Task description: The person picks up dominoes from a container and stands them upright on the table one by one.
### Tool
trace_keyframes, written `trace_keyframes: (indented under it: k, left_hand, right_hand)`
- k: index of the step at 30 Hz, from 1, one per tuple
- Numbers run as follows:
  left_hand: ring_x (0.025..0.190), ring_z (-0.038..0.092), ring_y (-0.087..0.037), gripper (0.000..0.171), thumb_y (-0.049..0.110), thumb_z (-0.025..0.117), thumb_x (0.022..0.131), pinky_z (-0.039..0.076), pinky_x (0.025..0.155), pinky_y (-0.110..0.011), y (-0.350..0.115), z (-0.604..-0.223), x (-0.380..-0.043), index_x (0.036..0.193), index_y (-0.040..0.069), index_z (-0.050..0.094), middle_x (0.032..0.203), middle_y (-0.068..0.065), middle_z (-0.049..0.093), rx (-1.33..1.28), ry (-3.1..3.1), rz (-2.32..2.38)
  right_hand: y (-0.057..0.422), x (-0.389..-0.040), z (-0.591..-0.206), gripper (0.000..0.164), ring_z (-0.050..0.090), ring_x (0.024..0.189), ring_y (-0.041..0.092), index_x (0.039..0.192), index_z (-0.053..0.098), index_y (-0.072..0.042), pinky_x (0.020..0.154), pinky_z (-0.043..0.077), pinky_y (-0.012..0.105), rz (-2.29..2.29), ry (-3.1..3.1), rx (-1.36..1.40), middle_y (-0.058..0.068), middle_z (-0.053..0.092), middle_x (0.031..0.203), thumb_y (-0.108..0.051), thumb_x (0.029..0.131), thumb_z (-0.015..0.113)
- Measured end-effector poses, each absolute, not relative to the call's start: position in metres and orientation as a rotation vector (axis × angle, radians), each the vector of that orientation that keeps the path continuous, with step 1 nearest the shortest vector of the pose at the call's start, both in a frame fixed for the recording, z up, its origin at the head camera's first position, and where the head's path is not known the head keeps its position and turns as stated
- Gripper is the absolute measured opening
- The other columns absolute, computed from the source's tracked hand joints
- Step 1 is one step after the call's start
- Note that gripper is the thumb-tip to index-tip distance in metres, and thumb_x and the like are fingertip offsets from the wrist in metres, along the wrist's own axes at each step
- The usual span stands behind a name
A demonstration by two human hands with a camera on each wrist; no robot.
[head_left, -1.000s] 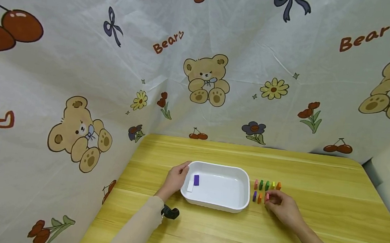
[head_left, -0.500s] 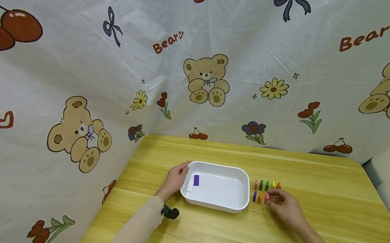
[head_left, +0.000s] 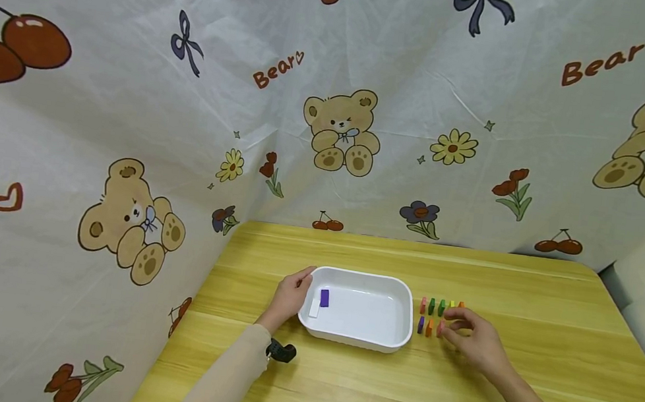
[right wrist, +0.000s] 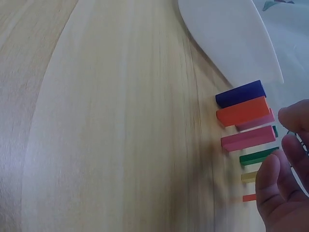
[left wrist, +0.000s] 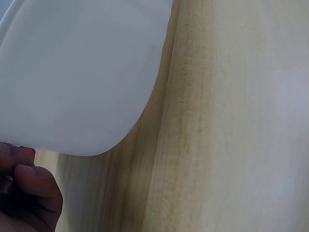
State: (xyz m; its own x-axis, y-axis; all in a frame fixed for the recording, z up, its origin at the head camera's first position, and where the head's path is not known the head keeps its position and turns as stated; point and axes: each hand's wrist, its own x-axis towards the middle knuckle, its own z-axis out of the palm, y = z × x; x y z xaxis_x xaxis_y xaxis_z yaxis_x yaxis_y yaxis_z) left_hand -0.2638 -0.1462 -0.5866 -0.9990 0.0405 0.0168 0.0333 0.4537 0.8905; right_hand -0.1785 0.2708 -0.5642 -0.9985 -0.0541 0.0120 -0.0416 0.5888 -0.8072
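My left hand (head_left: 290,297) grips the left end of a white plastic tray (head_left: 362,345), thumb at its rim. A purple domino (head_left: 324,298) and a white domino (head_left: 314,308) lie flat inside. My right hand (head_left: 476,341) is just right of a pink domino (head_left: 441,328) standing on the table. In the right wrist view a gap shows between its fingertips (right wrist: 268,169) and the pink domino (right wrist: 248,138). A blue domino (head_left: 421,325) and an orange domino (head_left: 430,327) stand left of the pink one, in the near row.
Behind stands a second row: another pink domino (head_left: 423,305), two green dominoes (head_left: 442,307), a yellow domino (head_left: 452,304) and another orange one, partly hidden by my right hand. A bear-print cloth (head_left: 342,130) hangs behind and left of the wooden table (head_left: 360,397).
My right hand's fingers have come apart from the near-row pink domino, which stays standing. That hand has shifted slightly right. The left hand and tray have not moved.
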Motion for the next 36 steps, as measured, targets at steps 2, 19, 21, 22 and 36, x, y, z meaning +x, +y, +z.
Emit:
trace_keyframes:
  k: [2,19,21,22,36]
  left_hand:
    - [0.143,0.051,-0.030,0.039,0.031,0.050,0.110,0.044,0.118,-0.049,-0.146,-0.586,-0.264,0.146,0.021,0.061,0.151,-0.007,0.058,0.070,2.673,1.636]
    - [0.143,0.051,-0.030,0.040,0.031,0.049,0.110,0.044,0.118,-0.048,-0.147,-0.587,-0.265,0.148,0.019,0.059,0.151,-0.007,0.058,0.088,2.685,1.621]
    - [0.143,0.051,-0.030,0.040,0.031,0.049,0.110,0.044,0.118,-0.048,-0.147,-0.587,-0.265,0.148,0.019,0.059,0.151,-0.007,0.058,0.089,2.684,1.620]
    - [0.143,0.051,-0.030,0.040,0.031,0.049,0.110,0.044,0.118,-0.048,-0.147,-0.587,-0.265,0.148,0.020,0.059,0.150,-0.007,0.058,0.086,2.684,1.619]
    - [0.143,0.051,-0.029,0.040,0.031,0.049,0.111,0.044,0.118,-0.048,-0.146,-0.584,-0.263,0.147,0.020,0.060,0.151,-0.007,0.058,0.078,2.689,1.613]
  right_hand:
    - [0.269,-0.178,-0.562,0.037,0.066,0.106,0.033,0.127,0.065,-0.002,0.063,0.059,0.025,-1.408,2.797,-0.082,0.019,0.069,0.122,-0.018,0.095,0.075]
    - [0.250,-0.175,-0.545,0.025,0.065,0.093,0.015,0.114,0.069,-0.006,0.073,0.057,0.021,-1.387,2.870,-0.138,0.008,0.072,0.106,-0.013,0.092,0.078]
    - [0.247,-0.175,-0.544,0.024,0.065,0.093,0.014,0.114,0.070,-0.006,0.073,0.057,0.020,-1.399,2.862,-0.150,0.007,0.072,0.106,-0.012,0.091,0.078]
    - [0.245,-0.175,-0.543,0.024,0.065,0.092,0.013,0.113,0.070,-0.007,0.073,0.057,0.020,-1.404,2.860,-0.157,0.007,0.072,0.105,-0.011,0.091,0.079]
    - [0.224,-0.181,-0.537,0.024,0.064,0.092,0.011,0.115,0.070,-0.005,0.074,0.055,0.019,-1.443,2.821,-0.203,0.008,0.073,0.108,-0.012,0.092,0.078]
